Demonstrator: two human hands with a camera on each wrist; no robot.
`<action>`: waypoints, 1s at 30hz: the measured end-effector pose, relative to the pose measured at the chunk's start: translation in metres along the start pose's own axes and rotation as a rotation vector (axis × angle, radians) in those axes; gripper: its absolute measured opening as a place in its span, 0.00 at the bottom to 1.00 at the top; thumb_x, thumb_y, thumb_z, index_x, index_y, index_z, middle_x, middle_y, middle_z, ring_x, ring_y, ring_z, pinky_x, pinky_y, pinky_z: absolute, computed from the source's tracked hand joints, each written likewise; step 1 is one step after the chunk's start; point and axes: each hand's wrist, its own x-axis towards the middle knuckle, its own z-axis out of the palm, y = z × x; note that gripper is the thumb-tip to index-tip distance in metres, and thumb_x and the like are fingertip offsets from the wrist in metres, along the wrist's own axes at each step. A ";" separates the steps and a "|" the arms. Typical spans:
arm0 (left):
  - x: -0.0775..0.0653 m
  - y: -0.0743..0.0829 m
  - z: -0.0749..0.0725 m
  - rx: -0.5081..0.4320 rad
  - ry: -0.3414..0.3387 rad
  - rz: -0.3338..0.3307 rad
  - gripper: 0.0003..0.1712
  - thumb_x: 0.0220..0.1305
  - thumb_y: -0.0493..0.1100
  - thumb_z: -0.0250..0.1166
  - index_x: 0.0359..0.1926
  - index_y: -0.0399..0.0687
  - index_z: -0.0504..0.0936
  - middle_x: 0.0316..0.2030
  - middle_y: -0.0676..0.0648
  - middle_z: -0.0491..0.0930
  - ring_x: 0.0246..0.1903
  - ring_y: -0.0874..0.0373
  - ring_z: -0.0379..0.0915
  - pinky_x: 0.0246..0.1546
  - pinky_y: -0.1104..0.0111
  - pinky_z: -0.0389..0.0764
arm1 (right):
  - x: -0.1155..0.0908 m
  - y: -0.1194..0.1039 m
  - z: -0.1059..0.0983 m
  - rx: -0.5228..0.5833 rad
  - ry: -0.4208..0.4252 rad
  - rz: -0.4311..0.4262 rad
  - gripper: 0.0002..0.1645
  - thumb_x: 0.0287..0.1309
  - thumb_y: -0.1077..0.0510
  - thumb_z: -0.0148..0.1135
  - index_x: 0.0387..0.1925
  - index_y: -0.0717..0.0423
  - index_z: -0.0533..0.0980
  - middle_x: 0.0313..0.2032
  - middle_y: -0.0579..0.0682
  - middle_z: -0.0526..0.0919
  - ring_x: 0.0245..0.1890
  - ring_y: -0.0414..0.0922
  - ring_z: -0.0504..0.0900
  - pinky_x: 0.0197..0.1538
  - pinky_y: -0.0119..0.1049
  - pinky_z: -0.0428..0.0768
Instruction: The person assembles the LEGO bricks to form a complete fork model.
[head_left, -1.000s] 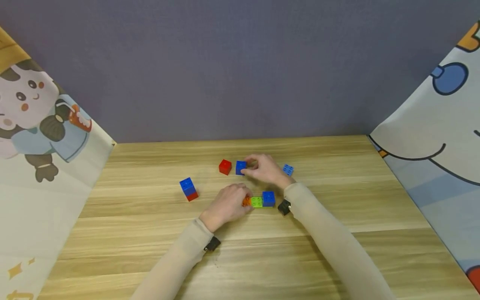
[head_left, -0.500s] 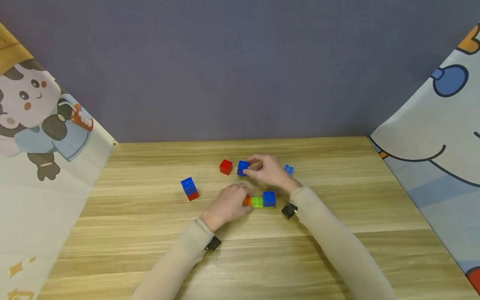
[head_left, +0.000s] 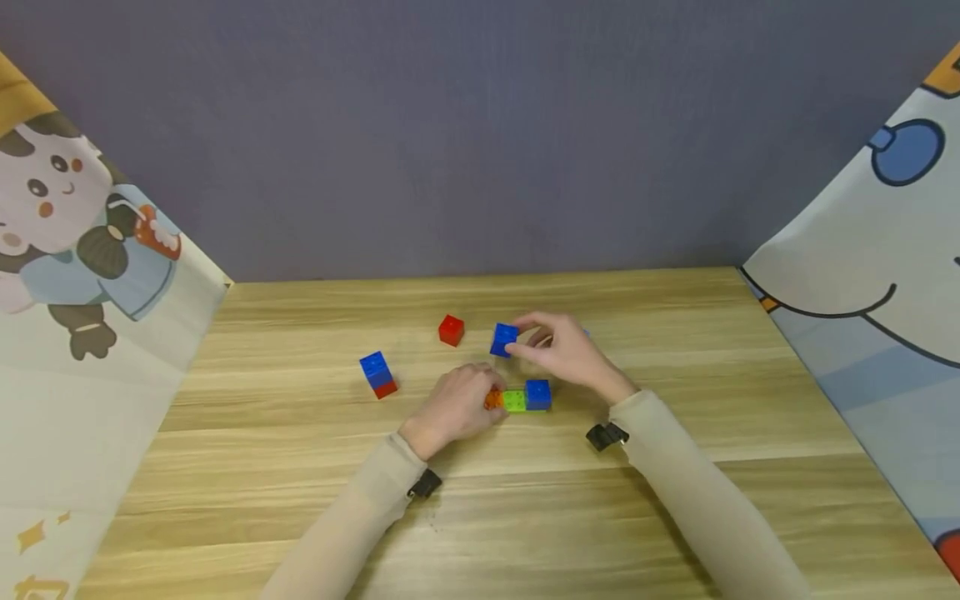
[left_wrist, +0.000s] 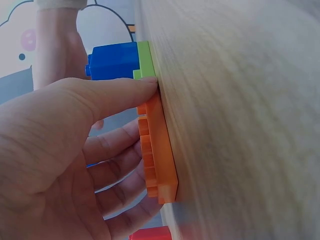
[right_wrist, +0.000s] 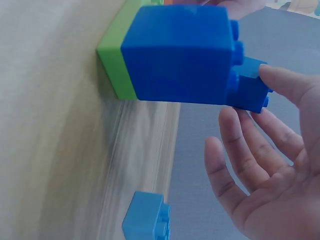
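My left hand point(head_left: 456, 404) grips a flat orange brick point(left_wrist: 164, 155) on the table, thumb on the near side and fingers on the far side. End to end with the orange brick is a flat light green brick point(head_left: 513, 401). A tall blue brick point(head_left: 537, 394) stands on the green one's right part, studs up. Beyond this row, my right hand point(head_left: 566, 348) pinches another blue brick point(head_left: 504, 339) between thumb and fingertips. In the right wrist view that held brick point(right_wrist: 252, 90) is partly hidden behind the blue brick on the green one.
A red brick point(head_left: 452, 331) lies at the back, left of the right hand. Farther left stands a blue brick on a red one point(head_left: 377, 373). A light blue brick point(right_wrist: 143, 217), mostly hidden by the right hand in the head view, rests behind. A grey wall point(head_left: 480, 150) closes the back.
The right hand has moved right and slightly nearer with the blue brick, away from the red brick. The left hand has kept its grip on the orange brick.
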 end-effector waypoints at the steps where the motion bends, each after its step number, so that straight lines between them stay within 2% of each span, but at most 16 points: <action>1: 0.000 0.000 0.000 0.000 -0.002 -0.002 0.19 0.66 0.49 0.77 0.53 0.44 0.89 0.51 0.47 0.87 0.52 0.49 0.83 0.55 0.55 0.85 | -0.003 0.001 -0.001 -0.002 0.002 -0.004 0.26 0.67 0.44 0.73 0.62 0.50 0.83 0.56 0.52 0.89 0.45 0.47 0.89 0.47 0.45 0.89; 6: 0.000 0.000 -0.001 0.006 0.006 -0.006 0.19 0.65 0.49 0.77 0.52 0.44 0.90 0.46 0.48 0.86 0.47 0.51 0.82 0.49 0.58 0.85 | -0.016 0.002 -0.003 -0.006 0.005 -0.030 0.27 0.67 0.45 0.74 0.62 0.52 0.83 0.50 0.53 0.91 0.40 0.44 0.90 0.43 0.40 0.89; 11: 0.000 0.000 -0.001 0.011 0.008 -0.001 0.19 0.65 0.49 0.77 0.52 0.44 0.89 0.48 0.47 0.87 0.48 0.50 0.83 0.51 0.57 0.85 | -0.025 0.003 -0.002 -0.012 0.015 -0.038 0.26 0.66 0.45 0.75 0.60 0.52 0.84 0.45 0.51 0.92 0.37 0.41 0.90 0.41 0.38 0.89; 22: 0.001 0.003 -0.001 -0.006 -0.004 -0.003 0.20 0.65 0.49 0.77 0.53 0.43 0.90 0.49 0.46 0.87 0.51 0.49 0.83 0.55 0.56 0.84 | -0.039 0.002 0.000 0.008 0.040 -0.052 0.25 0.65 0.48 0.76 0.59 0.54 0.84 0.44 0.51 0.92 0.36 0.41 0.89 0.41 0.37 0.88; 30: -0.001 0.003 0.000 -0.024 0.006 0.007 0.21 0.64 0.48 0.78 0.52 0.41 0.89 0.46 0.46 0.87 0.47 0.51 0.83 0.53 0.58 0.84 | -0.047 0.005 0.001 0.019 0.045 -0.061 0.25 0.66 0.49 0.76 0.59 0.55 0.84 0.46 0.53 0.91 0.37 0.41 0.89 0.41 0.35 0.88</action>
